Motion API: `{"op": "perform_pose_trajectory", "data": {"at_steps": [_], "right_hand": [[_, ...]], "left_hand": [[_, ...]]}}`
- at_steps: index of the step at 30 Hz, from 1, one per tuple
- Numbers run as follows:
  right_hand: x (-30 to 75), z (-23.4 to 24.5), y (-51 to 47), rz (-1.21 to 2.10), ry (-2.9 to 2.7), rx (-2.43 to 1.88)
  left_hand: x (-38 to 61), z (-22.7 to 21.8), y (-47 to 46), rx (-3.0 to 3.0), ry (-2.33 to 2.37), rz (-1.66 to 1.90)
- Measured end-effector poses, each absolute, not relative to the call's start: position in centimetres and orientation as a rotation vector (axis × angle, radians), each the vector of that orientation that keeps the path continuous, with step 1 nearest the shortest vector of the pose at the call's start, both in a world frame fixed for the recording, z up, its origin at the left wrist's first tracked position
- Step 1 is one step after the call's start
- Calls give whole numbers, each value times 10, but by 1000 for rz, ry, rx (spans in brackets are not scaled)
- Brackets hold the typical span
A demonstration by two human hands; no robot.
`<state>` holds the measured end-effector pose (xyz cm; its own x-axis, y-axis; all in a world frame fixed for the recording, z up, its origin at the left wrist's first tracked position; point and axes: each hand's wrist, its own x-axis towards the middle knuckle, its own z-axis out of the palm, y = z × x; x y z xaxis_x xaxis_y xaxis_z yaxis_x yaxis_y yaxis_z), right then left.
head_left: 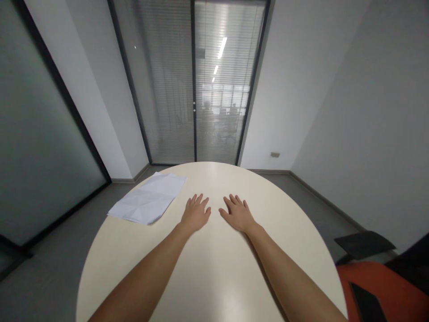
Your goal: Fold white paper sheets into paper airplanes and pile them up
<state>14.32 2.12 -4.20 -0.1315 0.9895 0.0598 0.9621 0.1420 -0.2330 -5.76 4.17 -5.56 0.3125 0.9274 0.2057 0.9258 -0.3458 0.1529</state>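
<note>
Palm down over the pale round table (208, 277), my left hand (196, 213) has its fingers spread and holds nothing. My right hand (237, 213) is a short way to its right, also palm down, fingers apart, with nothing in it. The two hands do not touch each other. To the left of my left hand, creased white sheets of paper (147, 199) lie flat near the table's left edge, apart from both hands.
An orange chair (385, 290) with a black armrest (365, 244) stands at the table's right side. Beyond the far edge is a glass door with blinds (221, 116). A frosted glass panel (43, 134) is on the left, and a white wall (378, 134) on the right.
</note>
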Motion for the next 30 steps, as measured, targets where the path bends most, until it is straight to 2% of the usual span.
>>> {"op": "perform_pose_trajectory", "data": {"at_steps": [22, 30], "right_hand": [[142, -38, 19, 221, -2216, -1931], [141, -40, 21, 216, -2222, -1945]], "left_hand": [[-58, -55, 40, 2540, 1797, 451], [-78, -23, 44, 2451, 2097, 564]]}}
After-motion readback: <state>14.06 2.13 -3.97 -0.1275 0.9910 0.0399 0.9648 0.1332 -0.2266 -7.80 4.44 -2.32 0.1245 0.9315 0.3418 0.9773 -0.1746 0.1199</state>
